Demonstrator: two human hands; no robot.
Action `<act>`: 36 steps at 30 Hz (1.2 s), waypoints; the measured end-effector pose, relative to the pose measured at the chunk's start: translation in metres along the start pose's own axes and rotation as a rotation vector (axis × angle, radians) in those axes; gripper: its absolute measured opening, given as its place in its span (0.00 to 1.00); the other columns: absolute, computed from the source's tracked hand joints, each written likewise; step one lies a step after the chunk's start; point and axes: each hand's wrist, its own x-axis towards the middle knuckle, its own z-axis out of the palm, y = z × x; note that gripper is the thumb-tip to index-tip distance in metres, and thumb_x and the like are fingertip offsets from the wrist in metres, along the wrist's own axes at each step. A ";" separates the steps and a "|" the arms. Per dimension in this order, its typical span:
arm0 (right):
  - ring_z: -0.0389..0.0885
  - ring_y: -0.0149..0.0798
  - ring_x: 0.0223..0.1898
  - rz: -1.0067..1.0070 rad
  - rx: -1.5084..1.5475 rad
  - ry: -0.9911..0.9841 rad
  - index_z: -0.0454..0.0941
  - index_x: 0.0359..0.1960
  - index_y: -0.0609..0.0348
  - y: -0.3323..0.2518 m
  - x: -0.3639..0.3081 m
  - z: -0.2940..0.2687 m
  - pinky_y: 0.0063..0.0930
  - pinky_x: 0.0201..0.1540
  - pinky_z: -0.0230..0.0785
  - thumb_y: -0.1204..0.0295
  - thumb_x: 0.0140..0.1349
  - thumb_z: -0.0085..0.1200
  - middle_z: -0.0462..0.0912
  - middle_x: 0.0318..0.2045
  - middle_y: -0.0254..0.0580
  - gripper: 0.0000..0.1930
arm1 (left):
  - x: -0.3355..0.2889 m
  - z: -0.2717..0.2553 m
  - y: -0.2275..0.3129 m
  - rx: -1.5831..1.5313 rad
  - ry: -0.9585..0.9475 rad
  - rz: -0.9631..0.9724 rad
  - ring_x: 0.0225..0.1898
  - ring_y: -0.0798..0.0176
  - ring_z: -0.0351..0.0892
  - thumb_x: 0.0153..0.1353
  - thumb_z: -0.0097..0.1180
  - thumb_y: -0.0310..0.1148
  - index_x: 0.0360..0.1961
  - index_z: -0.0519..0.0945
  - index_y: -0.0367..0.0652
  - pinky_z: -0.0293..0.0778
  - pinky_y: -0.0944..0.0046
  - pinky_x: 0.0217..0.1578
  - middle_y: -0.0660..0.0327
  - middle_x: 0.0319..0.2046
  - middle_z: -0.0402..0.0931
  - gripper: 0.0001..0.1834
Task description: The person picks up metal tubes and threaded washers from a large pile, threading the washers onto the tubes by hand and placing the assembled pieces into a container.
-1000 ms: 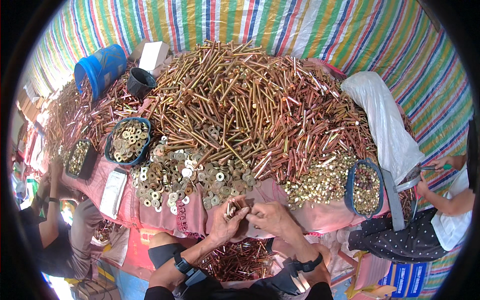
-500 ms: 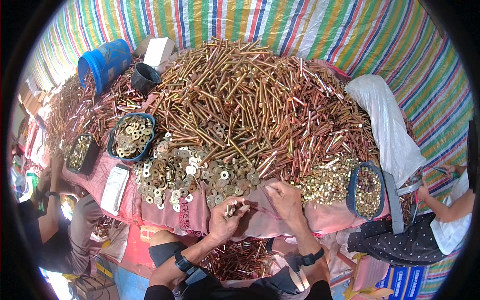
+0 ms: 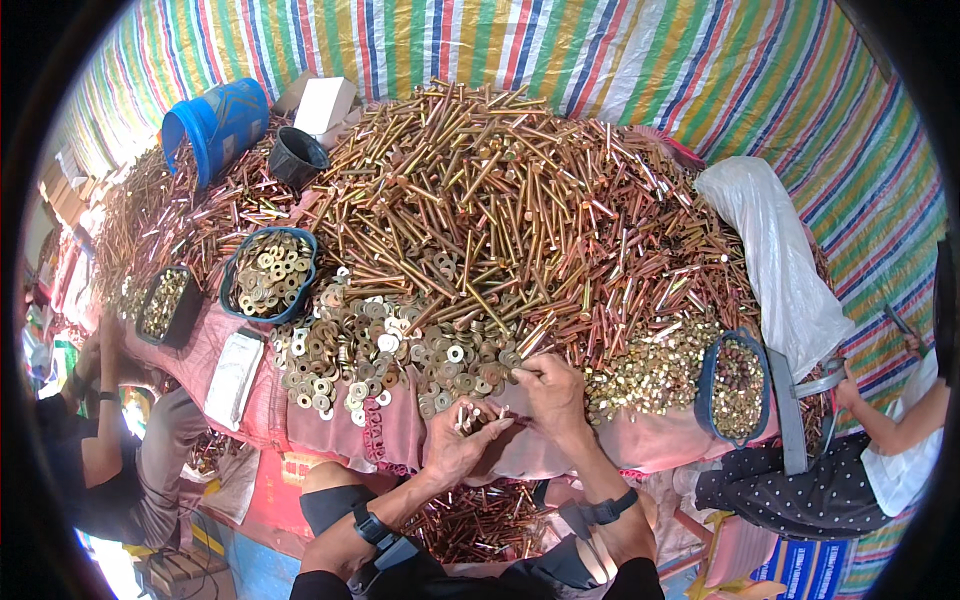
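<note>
We had the left hand (image 3: 456, 445) curled around a small bunch of bolts (image 3: 470, 416), close to the near edge of the worktop (image 3: 645, 438), about midway along it. The right hand (image 3: 552, 395) was just beside it, thumb and forefinger drawn close at the rim of the loose washers (image 3: 350, 345); we could not tell whether it pinched anything.

In our judgement, a bolt could have slipped from the bunch, since several shared one fist and their ends stuck out unevenly. Anything dropped there might have gone over the near edge, toward the bolts below (image 3: 475, 520). Washers overlapped, so two could easily have been picked as one. The heap of bolts (image 3: 490, 220) rose steeply behind them, and a disturbed bolt could have slid down among the washers.

Near the left end, we had a blue basin (image 3: 262, 318) of washers and a dark tub (image 3: 183, 325) of nuts. Toward the right end, another basin (image 3: 738, 438) held nuts, with loose nuts (image 3: 640, 370) beside it. At the far left corner, a blue bucket (image 3: 228, 125) lay tipped, bolts at its mouth; the black pot's (image 3: 298, 160) contents were too dark to tell.
</note>
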 end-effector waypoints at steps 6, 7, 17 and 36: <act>0.81 0.24 0.23 0.563 1.023 -0.182 0.84 0.40 0.63 -0.017 -0.010 -0.034 0.17 0.24 0.74 0.73 0.70 0.65 0.84 0.27 0.35 0.06 | 0.000 0.003 0.001 0.027 0.024 0.026 0.35 0.75 0.77 0.63 0.74 0.25 0.39 0.82 0.38 0.75 0.71 0.36 0.65 0.35 0.84 0.10; 0.82 0.24 0.23 0.562 1.111 -0.216 0.84 0.41 0.63 -0.022 -0.011 -0.036 0.18 0.25 0.75 0.73 0.70 0.66 0.84 0.26 0.35 0.06 | -0.001 0.003 0.002 0.015 0.031 0.019 0.34 0.75 0.77 0.63 0.74 0.25 0.38 0.82 0.38 0.75 0.71 0.35 0.65 0.34 0.84 0.10; 0.85 0.29 0.27 0.410 0.601 -0.258 0.83 0.44 0.67 -0.049 -0.017 -0.029 0.22 0.30 0.78 0.68 0.71 0.65 0.87 0.30 0.41 0.11 | -0.001 0.006 0.008 0.102 0.060 -0.035 0.35 0.74 0.78 0.62 0.71 0.22 0.36 0.80 0.38 0.76 0.70 0.37 0.64 0.34 0.83 0.09; 0.84 0.51 0.30 0.132 -0.480 0.129 0.84 0.39 0.58 0.003 0.023 -0.028 0.45 0.34 0.76 0.61 0.58 0.72 0.83 0.32 0.46 0.15 | 0.000 0.008 0.012 0.025 0.011 0.040 0.36 0.74 0.78 0.64 0.69 0.19 0.36 0.77 0.39 0.77 0.71 0.38 0.63 0.37 0.83 0.10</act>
